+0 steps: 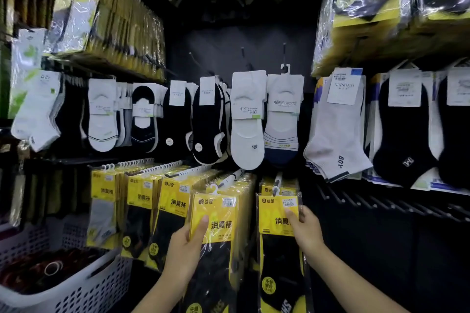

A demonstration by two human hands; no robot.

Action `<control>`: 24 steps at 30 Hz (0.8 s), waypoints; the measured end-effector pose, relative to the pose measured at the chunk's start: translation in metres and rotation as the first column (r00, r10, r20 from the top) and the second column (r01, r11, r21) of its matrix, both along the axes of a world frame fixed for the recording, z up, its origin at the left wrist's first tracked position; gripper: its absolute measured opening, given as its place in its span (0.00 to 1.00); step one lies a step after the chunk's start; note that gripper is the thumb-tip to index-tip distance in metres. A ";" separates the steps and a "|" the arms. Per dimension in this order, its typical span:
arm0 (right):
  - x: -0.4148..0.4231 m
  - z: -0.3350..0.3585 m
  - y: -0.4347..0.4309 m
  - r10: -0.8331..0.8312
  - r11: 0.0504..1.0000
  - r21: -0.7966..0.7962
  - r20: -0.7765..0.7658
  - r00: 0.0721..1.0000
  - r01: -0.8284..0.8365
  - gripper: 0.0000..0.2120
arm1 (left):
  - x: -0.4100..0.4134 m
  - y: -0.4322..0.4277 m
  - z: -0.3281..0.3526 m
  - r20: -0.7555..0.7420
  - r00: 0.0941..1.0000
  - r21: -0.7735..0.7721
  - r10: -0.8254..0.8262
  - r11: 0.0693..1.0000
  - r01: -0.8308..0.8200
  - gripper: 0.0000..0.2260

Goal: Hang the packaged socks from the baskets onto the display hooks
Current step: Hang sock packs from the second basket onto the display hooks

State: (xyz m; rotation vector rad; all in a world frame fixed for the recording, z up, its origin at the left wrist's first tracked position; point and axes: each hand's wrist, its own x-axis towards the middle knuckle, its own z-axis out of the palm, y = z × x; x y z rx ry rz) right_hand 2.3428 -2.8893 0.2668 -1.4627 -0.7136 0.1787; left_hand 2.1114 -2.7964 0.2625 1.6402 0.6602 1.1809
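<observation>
Two yellow-and-black packaged sock packs hang at the front of the lower row of hooks. My left hand [187, 246] grips the left pack [218, 213], thumb on its yellow card, fingers behind it. My right hand [306, 229] pinches the right pack [276, 213] at its yellow card's right edge. That pack's white hanger sits on a display hook [277, 180]. The left pack's hanger is at the tip of another hook [232, 178]. A white perforated basket [84, 284] stands at lower left with dark items inside.
More yellow sock packs [142, 198] fill the hooks to the left. Above hang white and black no-show socks [248, 119]. Ankle socks [335, 124] hang at right. Several bare hooks [381, 201] stick out at lower right. Wrapped bundles [396, 2] sit on top.
</observation>
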 end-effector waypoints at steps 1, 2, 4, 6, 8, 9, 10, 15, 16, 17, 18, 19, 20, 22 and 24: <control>0.005 -0.002 0.004 -0.039 0.999 -0.021 -0.035 0.999 0.038 0.04 | 0.001 0.001 -0.002 0.008 1.000 -0.004 -0.022 1.000 0.022 0.17; 0.009 -0.005 0.006 -0.095 0.995 -0.050 -0.073 0.993 0.092 0.07 | 0.002 0.000 -0.003 0.017 0.999 -0.009 -0.042 0.999 0.042 0.16; 0.016 -0.012 0.007 -0.229 0.970 -0.115 -0.127 0.965 0.215 0.11 | 0.006 -0.003 -0.004 0.057 0.996 -0.029 -0.076 0.997 0.077 0.10; 0.019 -0.021 0.004 -0.332 0.938 -0.160 -0.176 0.926 0.306 0.10 | 0.010 -0.005 -0.006 0.086 0.991 -0.055 -0.098 0.993 0.103 0.06; 0.019 -0.033 0.000 -0.360 0.931 -0.161 -0.244 0.900 0.329 0.08 | 0.014 -0.007 -0.009 0.120 0.985 -0.092 -0.122 0.987 0.133 0.04; 0.017 -0.037 -0.003 -0.338 0.940 -0.150 -0.269 0.902 0.307 0.08 | 0.015 -0.008 -0.011 0.127 0.983 -0.111 -0.134 0.983 0.148 0.04; 0.012 -0.038 -0.005 -0.286 0.957 -0.129 -0.288 0.914 0.259 0.09 | 0.017 -0.010 -0.012 0.131 0.981 -0.128 -0.144 0.979 0.161 0.04; -0.031 -0.030 -0.011 0.128 0.991 0.005 -0.248 0.960 -0.131 0.15 | 0.033 -0.017 -0.021 0.153 0.967 -0.171 -0.204 0.958 0.229 0.04; -0.038 -0.029 -0.012 0.188 0.982 0.010 -0.216 0.958 -0.190 0.16 | 0.037 -0.018 -0.022 0.149 0.966 -0.169 -0.213 0.957 0.237 0.05; -0.043 -0.028 -0.014 0.234 0.972 0.012 -0.197 0.952 -0.237 0.15 | 0.042 -0.019 -0.023 0.141 0.964 -0.168 -0.226 0.954 0.248 0.05; -0.046 -0.028 -0.015 0.270 0.962 0.019 -0.194 0.943 -0.272 0.14 | 0.046 -0.021 -0.023 0.137 0.960 -0.168 -0.245 0.949 0.266 0.05; -0.048 -0.029 -0.017 0.290 0.957 0.031 -0.197 0.937 -0.290 0.13 | 0.051 -0.022 -0.024 0.134 0.955 -0.171 -0.266 0.943 0.287 0.06; -0.048 -0.030 -0.018 0.298 0.955 0.047 -0.199 0.934 -0.294 0.12 | 0.056 -0.023 -0.024 0.131 0.950 -0.171 -0.285 0.937 0.305 0.06; -0.045 -0.031 -0.021 0.270 0.962 0.104 -0.204 0.941 -0.254 0.09 | 0.065 -0.024 -0.025 0.135 0.941 -0.169 -0.310 0.929 0.330 0.07; -0.039 -0.031 -0.024 0.187 0.973 0.167 -0.185 0.965 -0.156 0.08 | 0.073 -0.024 -0.025 0.147 0.933 -0.185 -0.329 0.917 0.353 0.09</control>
